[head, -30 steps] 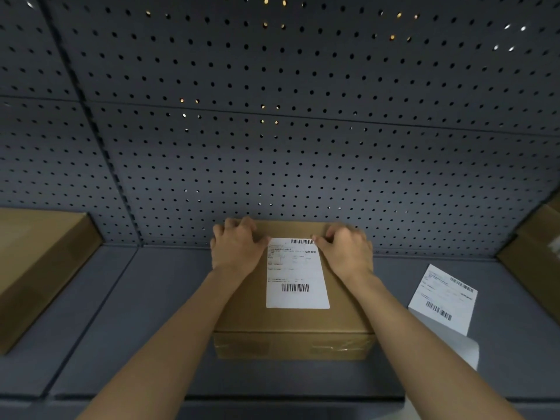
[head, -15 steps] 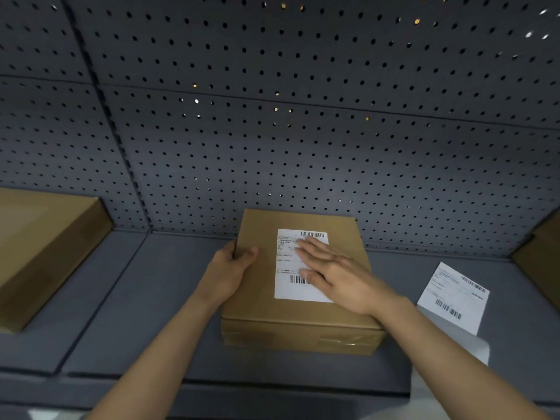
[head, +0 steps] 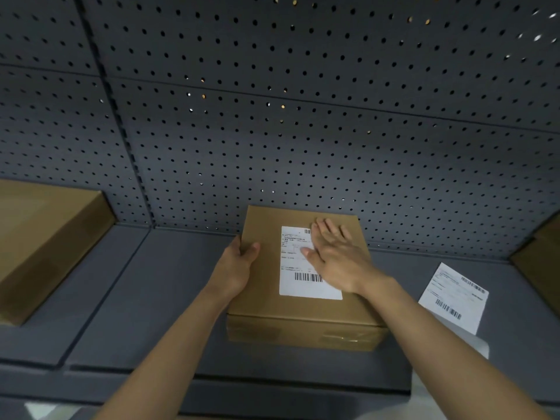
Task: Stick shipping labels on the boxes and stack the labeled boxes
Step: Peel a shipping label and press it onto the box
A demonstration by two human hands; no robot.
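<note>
On the box (head: 263, 295), right hand (head: 341, 260) presses straight fingers (head: 328, 230) onto the label (head: 298, 287); left hand (head: 236, 268) grips edge.

place: stockroom or packing area | signs: grey pegboard wall (head: 333, 131); metal shelf (head: 151, 298); cardboard boxes (head: 45, 244); shipping labels (head: 454, 298)

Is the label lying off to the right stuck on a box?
No, that label lies flat on the grey shelf, apart from the middle box.
</note>
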